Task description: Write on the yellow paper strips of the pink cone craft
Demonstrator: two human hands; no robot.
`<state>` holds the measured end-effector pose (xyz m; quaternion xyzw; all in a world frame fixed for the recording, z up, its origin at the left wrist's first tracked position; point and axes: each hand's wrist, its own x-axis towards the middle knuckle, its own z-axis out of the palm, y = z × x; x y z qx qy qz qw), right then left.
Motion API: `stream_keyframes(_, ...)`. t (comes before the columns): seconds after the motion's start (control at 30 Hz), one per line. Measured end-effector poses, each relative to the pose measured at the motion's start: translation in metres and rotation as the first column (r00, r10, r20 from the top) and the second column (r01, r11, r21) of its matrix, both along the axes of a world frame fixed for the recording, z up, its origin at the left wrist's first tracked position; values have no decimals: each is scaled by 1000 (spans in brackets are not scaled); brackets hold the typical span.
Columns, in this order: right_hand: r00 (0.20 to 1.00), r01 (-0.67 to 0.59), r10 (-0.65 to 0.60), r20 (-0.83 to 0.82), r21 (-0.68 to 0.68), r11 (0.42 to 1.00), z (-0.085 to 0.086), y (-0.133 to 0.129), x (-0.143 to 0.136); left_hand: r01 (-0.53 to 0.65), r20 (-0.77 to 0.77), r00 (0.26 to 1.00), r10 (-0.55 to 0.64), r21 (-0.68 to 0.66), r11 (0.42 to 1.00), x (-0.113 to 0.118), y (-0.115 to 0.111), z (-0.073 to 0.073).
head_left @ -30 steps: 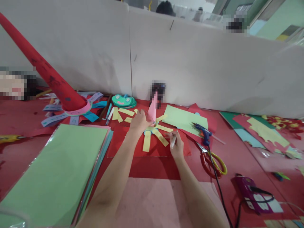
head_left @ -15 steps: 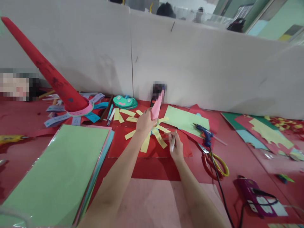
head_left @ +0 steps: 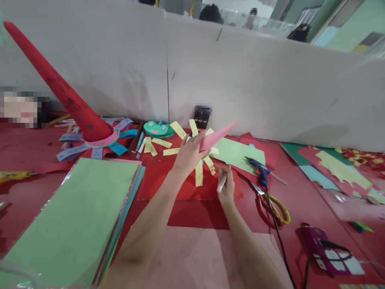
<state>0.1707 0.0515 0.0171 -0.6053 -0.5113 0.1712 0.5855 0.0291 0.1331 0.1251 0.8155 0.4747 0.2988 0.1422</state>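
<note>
My left hand [head_left: 189, 154] is closed around the base of a pink paper cone [head_left: 219, 135], whose tip leans up to the right. Pale yellow paper strips [head_left: 199, 173] fan out from the cone's base like rays; some carry small marks. A bit of light blue shows under my fingers. My right hand [head_left: 227, 186] grips a white marker pen [head_left: 222, 182] close to the strips on the lower right. Beneath both hands lies a red sheet [head_left: 168, 184]. A few loose yellow strips [head_left: 161, 143] rest to the left of my left hand.
A tall red cone with blue strips [head_left: 87, 116] stands at left, behind stacked green paper [head_left: 75, 208]. Green frog cutouts [head_left: 158, 129] and a timer screen [head_left: 201, 119] are along the board. At right are a glue gun [head_left: 261, 170], its cord, scissors [head_left: 275, 210] and a purple box [head_left: 321, 249].
The cone and its strips have moved right and up and turned, the tip now leaning further right. My left hand moved with them. My right hand shifted slightly right, the marker more tilted.
</note>
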Motion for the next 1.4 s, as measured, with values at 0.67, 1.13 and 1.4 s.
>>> stream_keyframes(0.67,929,-5,75,363,-189,982,-23,7,11,-220,-260,951,170,-181,958,-6,16,-31)
stream_keyframes(1.13,969,-77,97,229,-93,993,-23,9,3,-42,-360,933,7,-90,995,5,-54,25)
stream_keyframes(1.4,967,-72,123,224,-225,972,-23,8,7,114,-727,659,-194,-158,981,-2,-104,-43)
